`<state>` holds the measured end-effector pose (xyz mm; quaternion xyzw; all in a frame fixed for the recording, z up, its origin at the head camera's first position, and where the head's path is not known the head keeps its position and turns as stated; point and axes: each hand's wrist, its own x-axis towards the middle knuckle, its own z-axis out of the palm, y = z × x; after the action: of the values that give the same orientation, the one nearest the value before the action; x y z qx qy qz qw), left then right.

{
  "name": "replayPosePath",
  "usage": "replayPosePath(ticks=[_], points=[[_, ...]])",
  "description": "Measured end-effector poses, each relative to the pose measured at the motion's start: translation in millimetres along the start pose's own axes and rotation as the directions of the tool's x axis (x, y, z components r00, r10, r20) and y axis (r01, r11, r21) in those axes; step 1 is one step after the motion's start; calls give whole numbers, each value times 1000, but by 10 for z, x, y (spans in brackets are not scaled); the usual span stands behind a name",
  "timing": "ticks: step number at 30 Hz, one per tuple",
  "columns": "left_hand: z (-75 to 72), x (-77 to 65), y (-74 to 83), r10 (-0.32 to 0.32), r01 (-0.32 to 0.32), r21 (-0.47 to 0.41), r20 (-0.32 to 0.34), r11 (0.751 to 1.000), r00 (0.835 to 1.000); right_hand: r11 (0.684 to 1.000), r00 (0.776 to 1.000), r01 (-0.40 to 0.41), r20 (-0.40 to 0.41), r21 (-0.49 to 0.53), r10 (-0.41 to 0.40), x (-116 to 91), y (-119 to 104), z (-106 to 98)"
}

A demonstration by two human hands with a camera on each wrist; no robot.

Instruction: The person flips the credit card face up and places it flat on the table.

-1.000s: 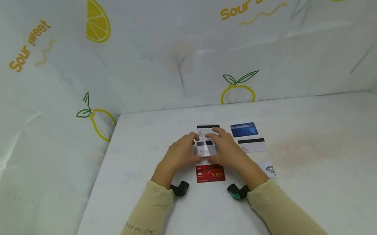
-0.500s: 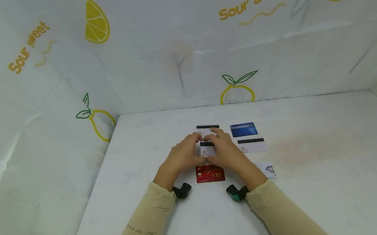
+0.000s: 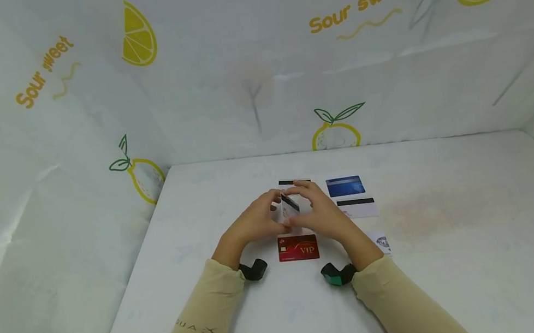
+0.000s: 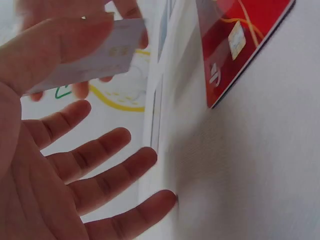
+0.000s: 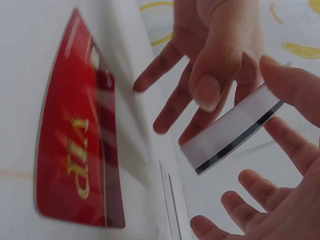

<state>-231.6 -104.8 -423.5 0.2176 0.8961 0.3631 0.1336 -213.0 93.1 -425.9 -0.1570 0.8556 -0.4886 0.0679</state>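
White card (image 5: 232,127) tilts, pinched in right grip (image 3: 320,210); left grip (image 3: 252,221) wide beside it, contact unclear; red card (image 3: 298,248) flat on bench (image 3: 289,318).

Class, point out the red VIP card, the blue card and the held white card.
Red VIP card (image 3: 298,248), head view: centre of its face.
Blue card (image 3: 345,186), head view: centre of its face.
Held white card (image 5: 229,129), right wrist view: plain area beside its stripe.
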Motion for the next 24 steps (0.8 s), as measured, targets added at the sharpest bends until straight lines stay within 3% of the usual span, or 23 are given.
replayPosePath(ticks=[5, 11, 19, 24], points=[[48, 6, 26, -14, 15, -40, 35, 999, 999, 988, 1000, 15, 13, 153, -17, -7, -4, -28], [53, -1, 54, -15, 16, -34, 27, 999, 1000, 979, 999, 21, 21, 202, -26, -15, -10, -61], [7, -15, 25, -75, 75, 11, -33, 997, 997, 990, 1000, 14, -27, 140, -10, -23, 7, -142], [-41, -23, 6, -103, 105, 36, -68, 994, 992, 1000, 998, -10, -55, -13, 9, -14, 41, -211]])
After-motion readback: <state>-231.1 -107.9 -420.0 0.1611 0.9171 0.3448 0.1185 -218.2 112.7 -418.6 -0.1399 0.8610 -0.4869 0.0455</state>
